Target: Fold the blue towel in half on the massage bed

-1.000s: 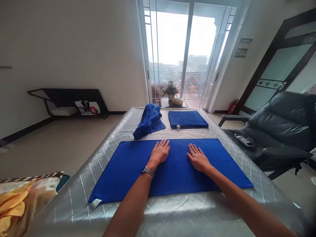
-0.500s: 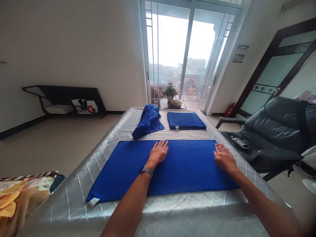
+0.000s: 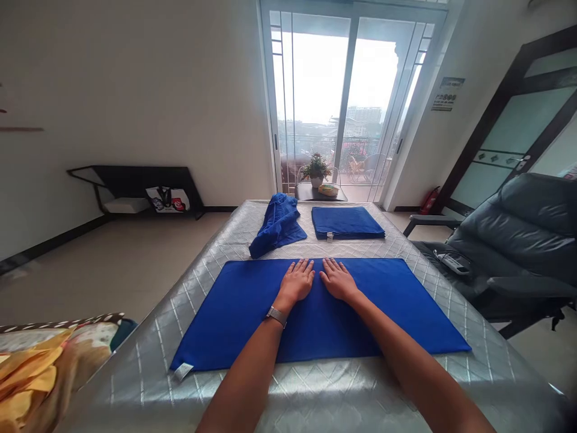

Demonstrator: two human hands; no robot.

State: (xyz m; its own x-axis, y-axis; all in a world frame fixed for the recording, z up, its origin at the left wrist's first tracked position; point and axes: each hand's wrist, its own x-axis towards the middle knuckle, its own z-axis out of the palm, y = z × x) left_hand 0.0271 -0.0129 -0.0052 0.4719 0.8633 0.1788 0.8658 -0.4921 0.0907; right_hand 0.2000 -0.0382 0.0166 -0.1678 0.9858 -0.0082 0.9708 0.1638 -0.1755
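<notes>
A blue towel (image 3: 252,313) lies spread flat across the silvery quilted surface, a white tag at its near left corner. Palm down near the middle of its far edge is my left hand (image 3: 297,281), fingers stretched out. Close beside it on the right, my right hand (image 3: 338,279) also rests flat on the towel, its fingers extended. Neither hand grips anything. Beyond them a crumpled blue towel (image 3: 277,225) lies at the left, and a stack of folded blue towels (image 3: 347,222) sits at the right.
The silvery quilted cover (image 3: 202,279) bears the towels. A dark recliner (image 3: 518,240) with a power strip (image 3: 451,263) stands on the right. Patterned bedding (image 3: 58,361) is at the lower left. A potted plant (image 3: 317,170) stands before the glass doors (image 3: 351,108).
My right hand has moved left from the towel's far right corner to its middle, next to my left hand. My left hand stays about where it was on the towel. The view has shifted slightly.
</notes>
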